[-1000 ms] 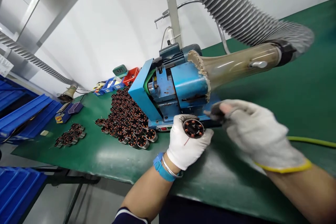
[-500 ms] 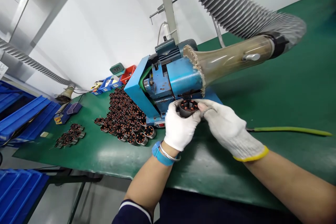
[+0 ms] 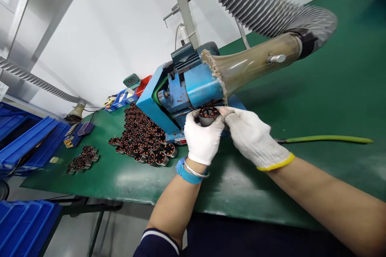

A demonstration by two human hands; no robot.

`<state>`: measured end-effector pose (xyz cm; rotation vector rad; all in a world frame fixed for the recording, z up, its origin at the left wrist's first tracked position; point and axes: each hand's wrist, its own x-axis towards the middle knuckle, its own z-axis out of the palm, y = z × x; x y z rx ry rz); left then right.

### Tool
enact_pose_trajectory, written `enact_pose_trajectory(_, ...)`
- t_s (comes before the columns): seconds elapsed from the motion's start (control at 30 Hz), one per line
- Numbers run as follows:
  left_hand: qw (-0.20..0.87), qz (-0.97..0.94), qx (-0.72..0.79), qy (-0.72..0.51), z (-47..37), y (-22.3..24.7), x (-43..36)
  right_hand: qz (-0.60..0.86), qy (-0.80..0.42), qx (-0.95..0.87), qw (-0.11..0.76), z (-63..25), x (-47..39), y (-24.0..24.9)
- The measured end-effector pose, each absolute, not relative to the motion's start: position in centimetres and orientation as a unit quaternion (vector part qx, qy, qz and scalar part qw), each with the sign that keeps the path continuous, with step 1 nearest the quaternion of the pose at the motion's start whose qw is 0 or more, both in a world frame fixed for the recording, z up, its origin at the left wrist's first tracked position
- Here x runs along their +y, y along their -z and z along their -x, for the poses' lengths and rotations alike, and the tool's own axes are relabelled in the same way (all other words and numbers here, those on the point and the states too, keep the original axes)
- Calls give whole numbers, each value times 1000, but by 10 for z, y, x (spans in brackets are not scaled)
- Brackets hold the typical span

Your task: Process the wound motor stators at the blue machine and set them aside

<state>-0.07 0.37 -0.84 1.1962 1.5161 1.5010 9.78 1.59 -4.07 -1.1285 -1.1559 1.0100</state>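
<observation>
My left hand (image 3: 201, 140), in a white glove, is wrapped round a motor stator (image 3: 208, 117), a dark ring with copper windings facing up. Just right of the stator, my gloved right hand (image 3: 245, 130) has its thumb and fingers pinched together close to the rim. Whatever lies in that pinch is too small to make out. Both hands are right in front of a blue machine (image 3: 203, 85) with a motor and a green belt. A clear suction funnel (image 3: 250, 66) with a ragged edge meets the machine's right side.
Many stators (image 3: 141, 136) stand packed together left of the machine, with a smaller group (image 3: 83, 160) farther left. A green-handled tool (image 3: 328, 139) lies on the green table (image 3: 126, 182) at right. A grey hose (image 3: 256, 6) arches above. Blue bins (image 3: 33, 140) stand at far left.
The view has shifted a little, so the machine and hands appear farther left. The stator is tilted slightly differently, showing more of its side. Both hands keep their grip.
</observation>
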Motion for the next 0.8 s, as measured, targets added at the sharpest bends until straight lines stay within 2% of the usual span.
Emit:
enact_pose_trajectory(0.4,358,-462,559,-589,4,15,-7,460,-444,-484,598,-98,6,38)
enact_pose_trajectory(0.5,422,-426,522,-606,19,15,-30,391,-417,-542,616,-95,-7,46)
enact_pose_trajectory(0.67,600,-247,446,-616,53,16,-63,261,-360,-645,621,-92,-28,57)
enact_pose_trajectory(0.8,652,-191,421,-601,76,26,-82,252,-335,-688,593,-96,-29,72)
